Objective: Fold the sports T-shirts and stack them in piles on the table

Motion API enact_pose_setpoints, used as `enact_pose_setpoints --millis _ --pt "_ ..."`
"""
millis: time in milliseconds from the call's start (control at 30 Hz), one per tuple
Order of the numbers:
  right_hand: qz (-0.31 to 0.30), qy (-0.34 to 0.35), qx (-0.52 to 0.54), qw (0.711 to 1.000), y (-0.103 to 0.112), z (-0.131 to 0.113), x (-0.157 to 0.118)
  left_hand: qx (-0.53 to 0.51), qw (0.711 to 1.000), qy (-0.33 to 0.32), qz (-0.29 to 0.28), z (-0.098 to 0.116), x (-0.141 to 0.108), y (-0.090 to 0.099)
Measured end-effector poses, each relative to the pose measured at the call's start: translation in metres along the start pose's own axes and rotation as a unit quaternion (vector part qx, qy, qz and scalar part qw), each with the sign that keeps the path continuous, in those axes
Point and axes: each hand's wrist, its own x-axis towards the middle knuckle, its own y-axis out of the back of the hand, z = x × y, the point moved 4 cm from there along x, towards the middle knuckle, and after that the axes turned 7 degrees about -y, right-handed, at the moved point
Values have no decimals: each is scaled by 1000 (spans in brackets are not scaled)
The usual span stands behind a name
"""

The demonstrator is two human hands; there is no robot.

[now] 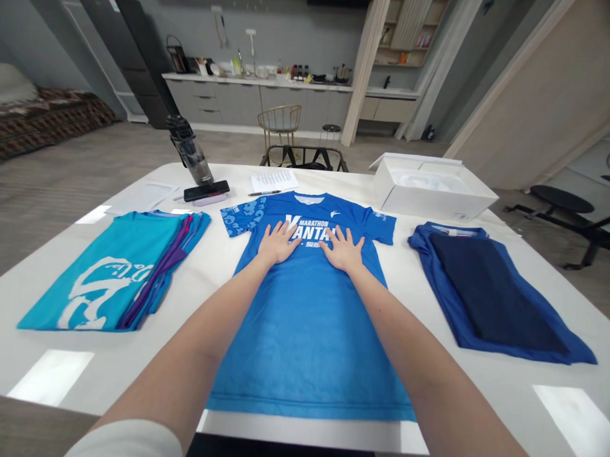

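"Where's the blue marathon T-shirt (306,342)?"

"Flat in the middle of the white table (298,431), hem near the front edge."

"Hands?"

"Left hand (279,244) and right hand (343,251) both open, pressed palm-down on its chest."

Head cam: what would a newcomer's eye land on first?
The bright blue T-shirt spread flat mid-table stands out first, with the left hand and right hand resting on its chest over the white lettering. A folded teal shirt lies to its left and a folded dark blue garment to its right. An open white box sits at the table's far right.
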Motion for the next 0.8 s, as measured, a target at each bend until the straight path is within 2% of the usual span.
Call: enact_pose_setpoints --millis 333,500,633,700,800 --pt "-6 1 3 1000 -2 2 -5 2 1000 -11 7 1 -6 -3" --pt "-27 7 9 1000 3 8 5 -3 1000 -9 -7 1 -6 0" --pt "-1 -12 28 1000 16 24 29 2 1000 -29 -8 2 17 10" --pt "10 -24 27 999 21 38 42 4 998 -54 -29 4 34 11" --pt "-23 -61 20 998 22 67 60 12 994 -98 -56 12 63 7"
